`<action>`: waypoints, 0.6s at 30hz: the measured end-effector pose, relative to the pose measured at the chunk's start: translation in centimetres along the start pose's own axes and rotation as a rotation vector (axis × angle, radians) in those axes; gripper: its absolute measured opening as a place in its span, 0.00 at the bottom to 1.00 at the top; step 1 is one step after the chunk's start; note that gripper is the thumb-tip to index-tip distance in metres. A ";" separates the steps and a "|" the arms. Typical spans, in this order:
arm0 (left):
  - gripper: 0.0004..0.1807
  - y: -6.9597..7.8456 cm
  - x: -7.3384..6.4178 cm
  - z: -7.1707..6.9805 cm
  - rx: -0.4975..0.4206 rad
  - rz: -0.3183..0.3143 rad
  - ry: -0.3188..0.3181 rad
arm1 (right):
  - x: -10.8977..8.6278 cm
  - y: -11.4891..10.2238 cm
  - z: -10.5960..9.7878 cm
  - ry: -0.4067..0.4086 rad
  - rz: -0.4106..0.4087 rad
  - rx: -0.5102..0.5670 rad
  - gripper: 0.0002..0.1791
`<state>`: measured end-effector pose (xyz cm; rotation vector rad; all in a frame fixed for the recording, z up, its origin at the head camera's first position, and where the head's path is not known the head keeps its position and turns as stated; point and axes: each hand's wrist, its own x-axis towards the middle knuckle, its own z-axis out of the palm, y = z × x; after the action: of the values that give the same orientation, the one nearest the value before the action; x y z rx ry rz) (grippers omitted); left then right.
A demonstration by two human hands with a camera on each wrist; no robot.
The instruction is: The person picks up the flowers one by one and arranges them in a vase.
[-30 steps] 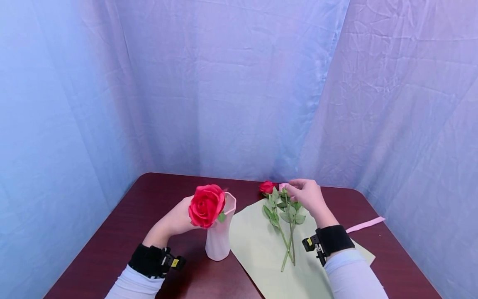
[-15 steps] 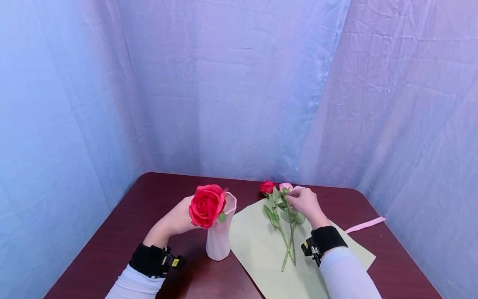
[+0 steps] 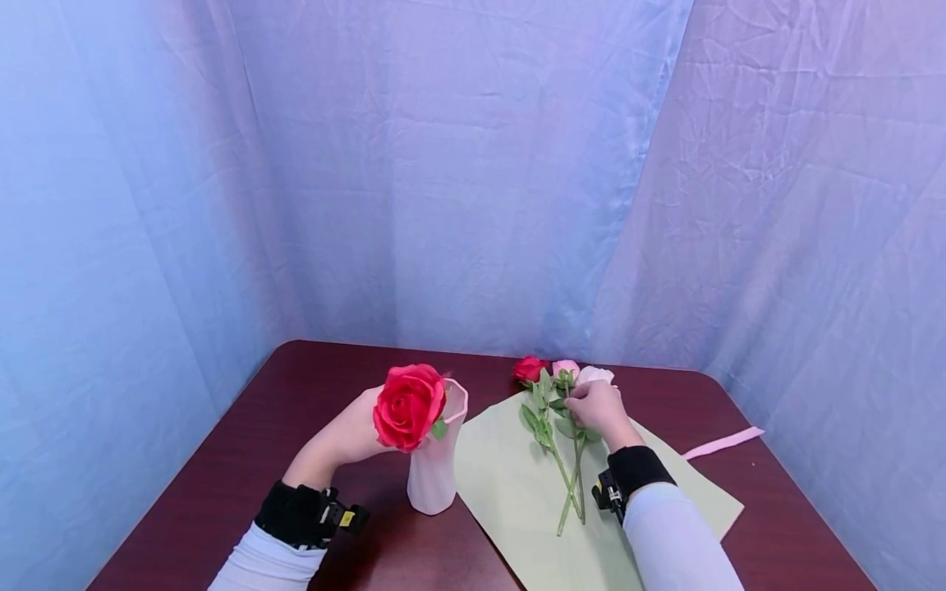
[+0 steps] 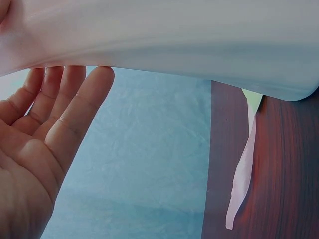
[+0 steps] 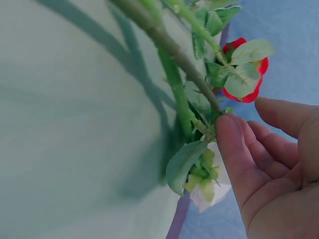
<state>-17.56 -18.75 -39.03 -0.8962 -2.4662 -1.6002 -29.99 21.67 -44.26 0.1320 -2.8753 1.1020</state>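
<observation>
My left hand (image 3: pixel 356 431) grips a pale pink vase (image 3: pixel 434 484) around its side. In the left wrist view its fingertips press against the vase (image 4: pixel 199 45). A red rose (image 3: pixel 410 408) stands in the vase, its bloom leaning over that hand. My right hand (image 3: pixel 600 408) reaches over several roses lying on the right. In the right wrist view one fingertip touches a brownish stem (image 5: pixel 174 50), while the thumb stays apart. A second red rose (image 3: pixel 529 368), a pink rose (image 3: pixel 566 368) and a white rose (image 3: pixel 594 375) lie with blooms toward the back, stems crossing.
Under the loose roses spreads a pale green sheet of paper (image 3: pixel 510 501) on the dark red-brown table (image 3: pixel 288 394). A pink ribbon (image 3: pixel 724 442) pokes out past the paper's right side. Blue-lilac curtains (image 3: pixel 458 180) hang behind and at both sides.
My right hand has moved toward me and slightly left, from beside the blooms to the stems, uncovering the pink and white roses. The left hand and vase stay in place.
</observation>
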 end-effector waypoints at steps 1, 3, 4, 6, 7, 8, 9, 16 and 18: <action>0.39 0.0 0.0 0.0 0.003 -0.001 0.001 | 0.0 0.1 0.1 -0.001 0.000 -0.004 0.07; 0.39 0.0 0.0 0.0 0.006 -0.002 0.001 | 0.1 0.2 0.3 -0.001 -0.001 -0.023 0.06; 0.39 0.0 0.0 0.0 0.005 -0.001 0.000 | 0.0 0.2 0.3 -0.003 -0.002 -0.035 0.06; 0.38 -0.1 0.0 0.1 -0.001 0.003 -0.001 | 0.0 0.3 0.4 -0.003 0.001 -0.054 0.06; 0.38 -0.1 0.0 0.1 -0.002 0.006 -0.002 | 0.0 0.2 0.5 -0.006 0.004 -0.061 0.06; 0.37 -0.1 0.0 0.1 -0.004 0.009 -0.004 | 0.1 0.2 0.5 -0.007 0.003 -0.070 0.06; 0.37 -0.2 0.0 0.1 -0.008 0.011 -0.004 | 0.1 0.1 0.6 -0.007 0.002 -0.080 0.07; 0.36 -0.3 0.0 0.0 -0.012 0.017 -0.004 | 0.3 -0.2 0.7 -0.007 -0.011 -0.198 0.08; 0.37 -0.2 0.0 0.0 -0.012 0.013 -0.004 | 0.3 -0.2 0.8 -0.011 -0.004 -0.221 0.10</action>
<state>-17.68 -18.80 -39.24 -0.9165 -2.4502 -1.6128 -30.33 20.96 -44.75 0.1334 -2.9790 0.7776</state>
